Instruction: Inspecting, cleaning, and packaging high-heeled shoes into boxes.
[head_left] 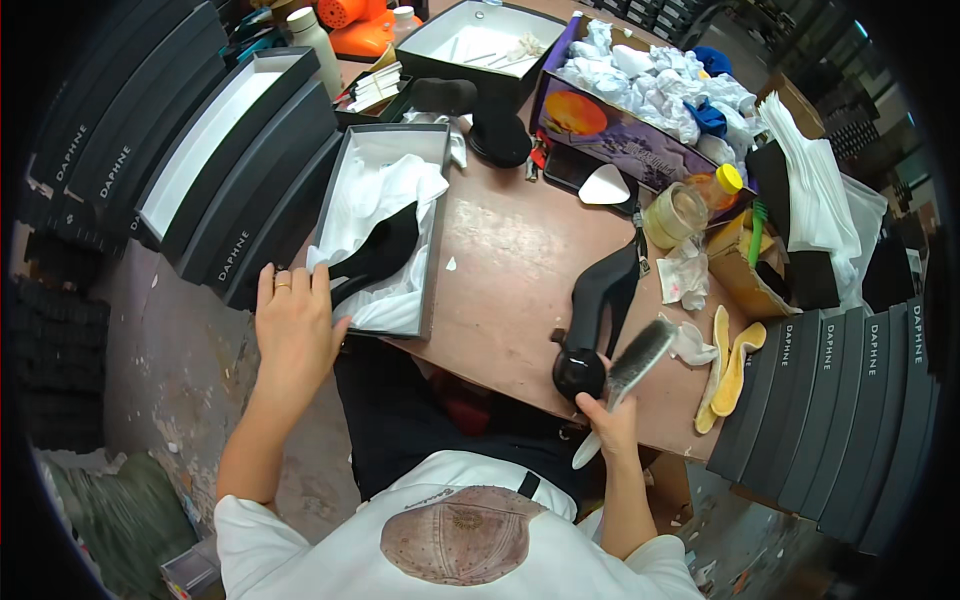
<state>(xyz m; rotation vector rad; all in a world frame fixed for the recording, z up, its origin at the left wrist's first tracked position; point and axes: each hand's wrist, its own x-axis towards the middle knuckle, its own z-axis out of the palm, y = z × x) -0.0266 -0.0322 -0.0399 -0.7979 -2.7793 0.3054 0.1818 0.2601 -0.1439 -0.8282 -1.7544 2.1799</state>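
The right hand (614,424) was closed around a brush (640,358), with the pale handle pointing to seven o'clock and the grey bristles to one o'clock. Its thumb lay against the rounded, shiny end of a black shoe (600,295); whether the hidden fingers also gripped this shoe, I could not tell. The left hand (298,325) had its fingers extended and slightly spread, the thumb apart, at the near left corner of a grey box (428,270); whether it pinched the edge, I could not tell. In this box a second shoe (390,245) lay upon white tissue (380,185).

Seen from the bare middle of the counter (490,275), the first shoe was at four o'clock and the grey box at nine. Farther at four o'clock were yellow pads (735,365), and beyond them stood dark boxes (830,400) in a row. Between two and three o'clock there was a glass jar (675,215), near a bottle with a yellow cap (722,187). At one o'clock, a purple carton (625,135) was full of crumpled paper (645,85). At twelve stood a shallow tray (425,52), and at eleven an orange device (360,32).
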